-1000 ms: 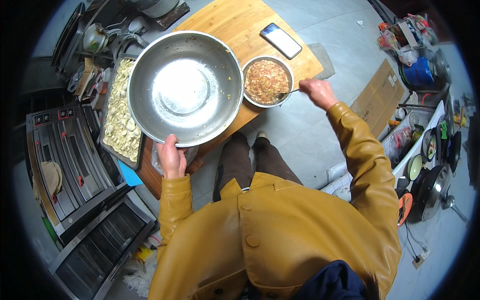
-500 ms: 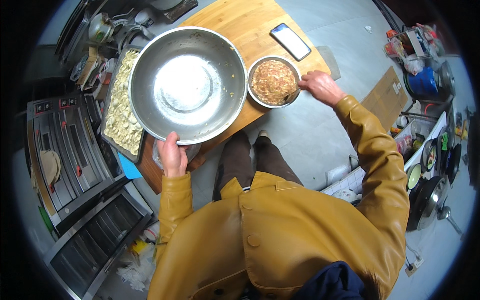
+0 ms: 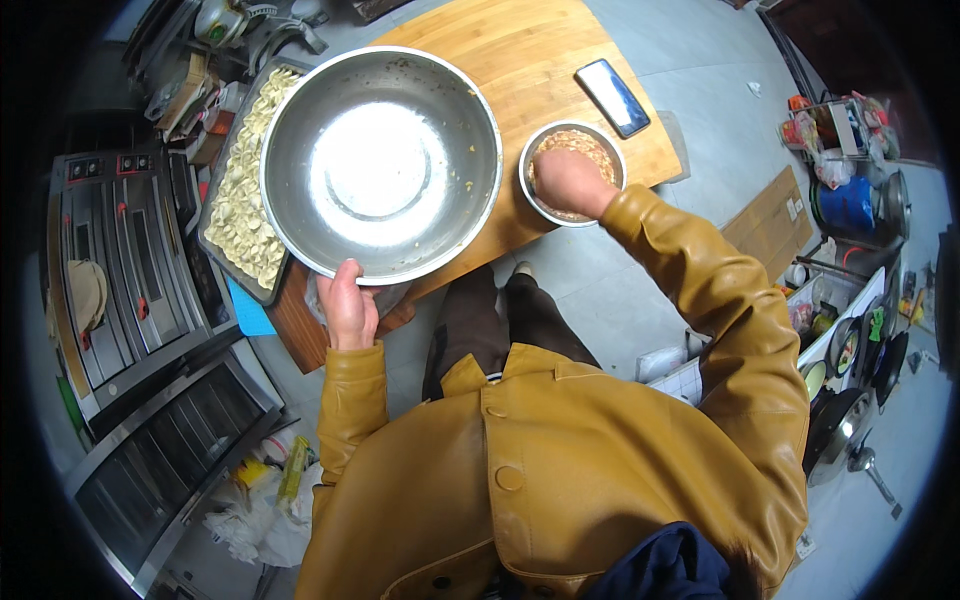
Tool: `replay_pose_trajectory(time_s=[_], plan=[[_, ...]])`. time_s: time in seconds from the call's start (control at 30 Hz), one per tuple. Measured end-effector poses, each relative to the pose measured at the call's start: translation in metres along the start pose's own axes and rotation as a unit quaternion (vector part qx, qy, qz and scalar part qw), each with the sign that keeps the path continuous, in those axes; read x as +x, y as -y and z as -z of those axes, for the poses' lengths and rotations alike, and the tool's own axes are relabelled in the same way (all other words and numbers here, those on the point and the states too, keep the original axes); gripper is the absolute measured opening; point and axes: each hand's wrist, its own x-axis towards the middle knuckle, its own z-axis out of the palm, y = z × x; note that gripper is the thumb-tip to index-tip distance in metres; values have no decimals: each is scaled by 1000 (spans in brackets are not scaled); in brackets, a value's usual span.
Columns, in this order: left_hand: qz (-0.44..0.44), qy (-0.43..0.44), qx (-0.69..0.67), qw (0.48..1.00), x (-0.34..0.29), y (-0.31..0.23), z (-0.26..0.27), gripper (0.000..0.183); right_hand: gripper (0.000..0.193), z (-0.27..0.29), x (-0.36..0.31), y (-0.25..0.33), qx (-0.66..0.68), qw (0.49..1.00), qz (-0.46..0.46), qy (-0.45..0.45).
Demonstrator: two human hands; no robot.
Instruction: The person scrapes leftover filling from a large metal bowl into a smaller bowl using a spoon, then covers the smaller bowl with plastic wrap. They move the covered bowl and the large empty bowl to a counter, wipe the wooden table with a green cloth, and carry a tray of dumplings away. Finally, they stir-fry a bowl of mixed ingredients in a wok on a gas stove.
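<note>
My left hand grips the near rim of a large steel mixing bowl, thumb over the edge. The bowl is tilted toward me and holds only small food scraps stuck to its wall. My right hand is closed over a smaller metal bowl of minced filling. Its fingers point down to the filling; their tips, and anything in them, are hidden under the hand. Left of the large bowl, partly covered by it, a dark tray carries many shaped dough pieces.
A phone lies on the wooden table just beyond the small bowl. At the left stands a metal oven. Flattened cardboard lies on the floor at right, near shelves with pans.
My right hand has moved left from the small bowl's right rim to over the filling. My left hand keeps its hold on the large bowl. The view has shifted slightly.
</note>
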Motion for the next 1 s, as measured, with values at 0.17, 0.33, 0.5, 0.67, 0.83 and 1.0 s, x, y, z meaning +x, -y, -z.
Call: replay_pose_trajectory(time_s=[0.17,0.33,0.5,0.67,0.83,1.0], plan=[[3,1,-11,1000,-2,-2,5,52,25,24,48,-17,243,968,-59,31],[3,-12,-7,1000,4,-1,11,51,25,33,49,-40,318,946,-54,-10],[0,-13,-25,1000,5,0,8,49,28,34,44,-78,426,897,-104,-59],[5,-12,-22,1000,6,-3,4,47,26,28,26,-119,560,805,-152,-121],[10,-13,-5,1000,9,-1,3,47,30,23,16,-116,577,787,-132,-173],[11,9,0,1000,9,-1,3,51,31,5,25,-73,497,830,-120,-223]])
